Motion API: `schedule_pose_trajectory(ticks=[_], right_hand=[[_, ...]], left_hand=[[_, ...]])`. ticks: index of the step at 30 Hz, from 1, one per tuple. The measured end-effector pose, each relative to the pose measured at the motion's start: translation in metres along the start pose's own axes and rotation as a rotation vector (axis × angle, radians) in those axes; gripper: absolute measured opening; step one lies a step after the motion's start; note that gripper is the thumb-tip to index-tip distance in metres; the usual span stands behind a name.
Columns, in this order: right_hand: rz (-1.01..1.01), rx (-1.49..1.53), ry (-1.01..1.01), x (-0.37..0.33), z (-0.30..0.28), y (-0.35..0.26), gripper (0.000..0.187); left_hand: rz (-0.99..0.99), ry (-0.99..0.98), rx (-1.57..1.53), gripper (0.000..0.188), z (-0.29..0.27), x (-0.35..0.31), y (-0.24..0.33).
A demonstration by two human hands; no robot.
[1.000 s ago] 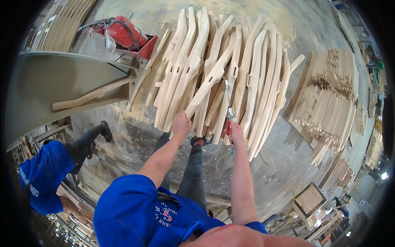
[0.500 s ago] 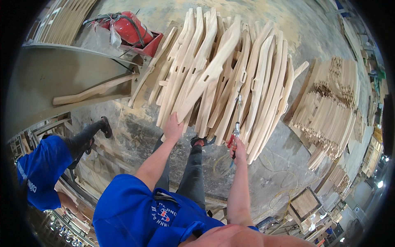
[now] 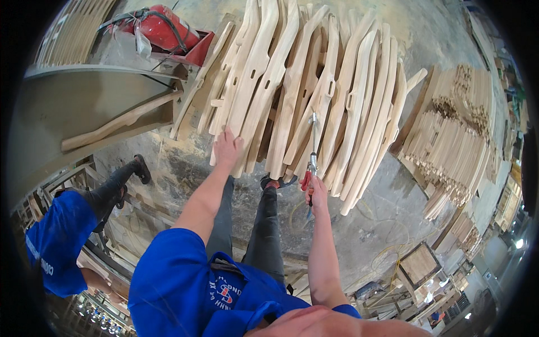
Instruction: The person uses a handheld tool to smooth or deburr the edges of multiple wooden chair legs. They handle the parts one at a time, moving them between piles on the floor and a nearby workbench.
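Curved, slotted wooden pieces [image 3: 292, 92] lie side by side in a wide row in front of me. My left hand [image 3: 228, 147] is at the near end of a wide wooden piece [image 3: 243, 101] on the row's left side, fingers bent around its edge. In my right hand [image 3: 316, 194] is an air blow gun [image 3: 313, 164] with red on its grip and a long metal nozzle. The nozzle points away from me, over the near ends of the middle pieces. A hose below the grip is partly hidden by my hand.
A red fire extinguisher [image 3: 167, 28] sits in a red box at the upper left. A grey panel [image 3: 67, 101] holds one loose wooden piece. Stacked slats [image 3: 443, 146] stand to the right. A co-worker in a blue shirt [image 3: 59, 241] bends at the left. Yellow hose [image 3: 401, 253] lies on the floor.
The diagonal wooden piece now lies alongside the others, released by my left hand, which is now on the piece to its left. The blow gun has shifted slightly left and nearer the row.
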State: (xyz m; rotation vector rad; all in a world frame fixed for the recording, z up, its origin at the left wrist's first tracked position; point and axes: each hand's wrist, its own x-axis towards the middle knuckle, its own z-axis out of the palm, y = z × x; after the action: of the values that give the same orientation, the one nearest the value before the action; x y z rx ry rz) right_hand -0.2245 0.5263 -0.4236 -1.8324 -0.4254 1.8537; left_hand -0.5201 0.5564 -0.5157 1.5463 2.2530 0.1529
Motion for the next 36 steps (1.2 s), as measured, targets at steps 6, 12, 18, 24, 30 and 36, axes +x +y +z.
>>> schedule_pose_trajectory(ticks=[6, 12, 18, 24, 30, 36], right_hand=[[-0.008, -0.051, -0.013, 0.006, 0.002, -0.004, 0.035], [-0.026, -0.016, 0.096, 0.008, -0.004, -0.015, 0.037], [-0.056, 0.019, 0.105, -0.003, -0.018, -0.004, 0.035], [-0.097, -0.082, 0.185, -0.014, -0.028, -0.024, 0.036], [-0.123, -0.154, 0.170, -0.013, -0.049, -0.044, 0.034], [0.046, -0.188, 0.097, -0.006, -0.033, -0.065, 0.036]], left_hand=[[0.004, 0.026, 0.060, 0.056, 0.008, -0.015, 0.039], [0.262, -0.379, -0.641, 0.042, 0.038, -0.013, 0.130], [-0.015, -0.441, -0.680, 0.046, 0.069, 0.017, 0.208], [-0.119, -0.285, -0.499, 0.038, 0.065, 0.020, 0.231], [0.008, -0.308, -0.266, 0.074, 0.027, 0.009, 0.216], [0.083, -0.264, 0.010, 0.074, 0.000, 0.017, 0.174]])
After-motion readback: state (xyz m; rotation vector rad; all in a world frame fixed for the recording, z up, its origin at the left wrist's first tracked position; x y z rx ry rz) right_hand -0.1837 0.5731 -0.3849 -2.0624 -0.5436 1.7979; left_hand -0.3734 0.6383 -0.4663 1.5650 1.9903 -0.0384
